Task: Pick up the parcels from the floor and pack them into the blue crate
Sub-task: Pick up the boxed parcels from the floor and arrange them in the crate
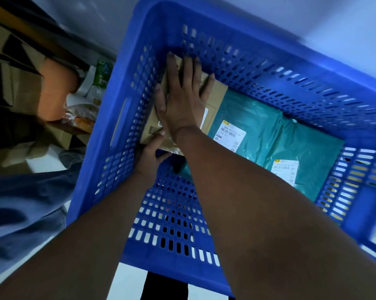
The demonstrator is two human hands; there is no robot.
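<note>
Both my arms reach down into the blue crate [122, 135]. A brown cardboard parcel [215, 98] lies in the crate's far left corner, against the perforated wall. My right hand [182, 98] lies flat on top of it with fingers spread. My left hand [149, 156] grips the parcel's near edge from below. To the right, two teal plastic mailer parcels [267, 131] [312, 156] with white labels lie flat on the crate floor.
Left of the crate, outside it, stand stacked cardboard boxes [11, 83], a green-labelled bottle [102, 76] and wrapped packets [81, 118]. Blue cloth [24, 202] lies at the lower left. A pale floor shows beyond the crate's far rim.
</note>
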